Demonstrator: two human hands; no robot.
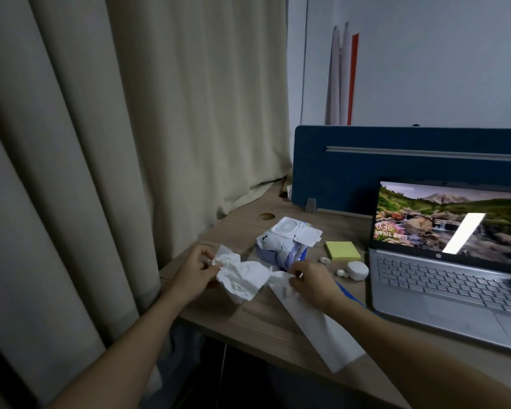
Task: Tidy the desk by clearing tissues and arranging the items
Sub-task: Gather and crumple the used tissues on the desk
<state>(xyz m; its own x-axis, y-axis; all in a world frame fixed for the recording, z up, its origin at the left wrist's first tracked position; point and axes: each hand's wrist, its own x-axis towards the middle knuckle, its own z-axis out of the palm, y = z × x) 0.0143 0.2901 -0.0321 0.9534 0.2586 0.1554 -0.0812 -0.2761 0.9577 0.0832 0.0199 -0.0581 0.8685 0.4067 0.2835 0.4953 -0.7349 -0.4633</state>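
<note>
A crumpled white tissue hangs just above the wooden desk near its left edge. My left hand pinches its left end. My right hand grips its right end together with a long flat strip of white tissue that trails toward the desk's front edge. Just behind the hands lies a wet-wipe pack with a white flip lid. To its right are a yellow sticky-note pad, a white earbud case and two loose earbuds.
An open silver laptop with a lit screen fills the right side. A blue divider panel stands at the desk's back. Beige curtains hang close along the left edge. A blue object peeks out under my right wrist.
</note>
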